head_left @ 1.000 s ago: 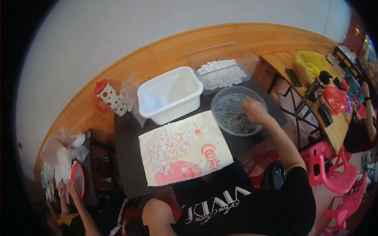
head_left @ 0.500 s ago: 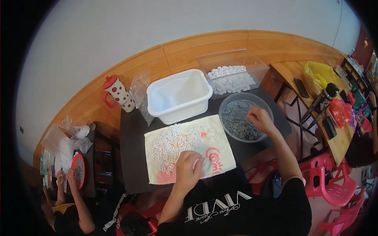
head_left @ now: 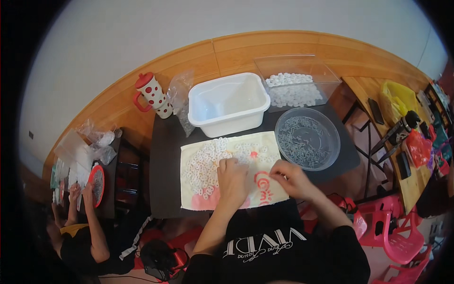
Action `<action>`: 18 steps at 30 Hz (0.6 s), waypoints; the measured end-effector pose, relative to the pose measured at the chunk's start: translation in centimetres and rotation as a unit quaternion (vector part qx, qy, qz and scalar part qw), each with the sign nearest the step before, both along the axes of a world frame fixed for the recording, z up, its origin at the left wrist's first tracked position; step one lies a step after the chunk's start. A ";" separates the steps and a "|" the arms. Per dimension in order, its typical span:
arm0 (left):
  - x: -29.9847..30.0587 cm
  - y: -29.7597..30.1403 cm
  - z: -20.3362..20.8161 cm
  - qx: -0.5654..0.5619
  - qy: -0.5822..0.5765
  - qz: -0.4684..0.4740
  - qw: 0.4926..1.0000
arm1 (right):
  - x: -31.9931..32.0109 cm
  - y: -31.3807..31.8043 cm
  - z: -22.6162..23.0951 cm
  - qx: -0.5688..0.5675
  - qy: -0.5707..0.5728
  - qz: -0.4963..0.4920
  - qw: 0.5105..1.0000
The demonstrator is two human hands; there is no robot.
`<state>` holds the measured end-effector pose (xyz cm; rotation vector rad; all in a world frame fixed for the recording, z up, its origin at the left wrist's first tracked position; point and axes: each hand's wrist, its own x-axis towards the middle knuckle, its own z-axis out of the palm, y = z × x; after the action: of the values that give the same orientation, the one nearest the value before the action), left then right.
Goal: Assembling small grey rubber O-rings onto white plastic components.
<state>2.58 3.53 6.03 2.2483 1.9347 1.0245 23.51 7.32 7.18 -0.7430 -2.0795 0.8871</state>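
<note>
My left hand [head_left: 233, 182] rests over a cream cloth [head_left: 190, 201] with red print, its fingers curled downward at the edge of a spread of small white ring-shaped pieces [head_left: 203, 163]. What those fingers hold, if anything, is hidden. Above the right side of the same cloth, my right hand [head_left: 293, 181] pinches thumb and fingertips together; anything between them is too small to make out. Just beyond the right hand stands a round clear bowl [head_left: 334, 142] with many thin grey screw-like pieces [head_left: 302, 142] in it.
Behind the cloth are a white basin [head_left: 229, 124], a clear box [head_left: 326, 83] of white pieces, a plastic bag [head_left: 180, 90] and a dotted tumbler [head_left: 153, 94]. A co-worker's hands [head_left: 87, 193] work by a red-rimmed tray [head_left: 100, 177] at left. Pink chairs [head_left: 402, 241] stand right.
My right hand has left the bowl and come leftward and nearer, over the cloth. My left hand has turned its fingers down toward the white pieces. The whole view has shifted slightly.
</note>
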 end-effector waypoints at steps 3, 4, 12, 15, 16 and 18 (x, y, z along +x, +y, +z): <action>0.7 0.4 0.4 -0.004 0.026 0.024 0.999 | -1.9 -0.5 -1.7 0.010 -0.025 0.013 1.000; 0.6 0.4 0.2 -0.005 0.028 0.028 0.999 | -2.1 -0.5 -2.1 0.009 -0.023 0.016 1.000; -1.1 0.3 -0.9 0.004 -0.100 -0.064 0.993 | -2.6 -0.2 -3.5 -0.152 0.061 -0.010 0.986; -1.5 -0.7 -2.6 -0.108 -0.430 -0.132 0.887 | -3.5 -0.7 -3.1 -0.234 0.169 -0.005 0.957; -1.4 -1.1 -2.6 -0.108 -0.430 -0.130 0.887 | -3.8 -0.8 -3.1 -0.235 0.169 -0.004 0.957; -1.1 -1.7 -2.2 -0.172 -0.568 -0.127 0.795 | -4.4 -1.0 -3.1 -0.206 0.184 0.001 0.961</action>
<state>1.49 1.78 3.86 1.1101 1.0904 1.3454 19.16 6.32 4.07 -0.7212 -1.5853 1.3704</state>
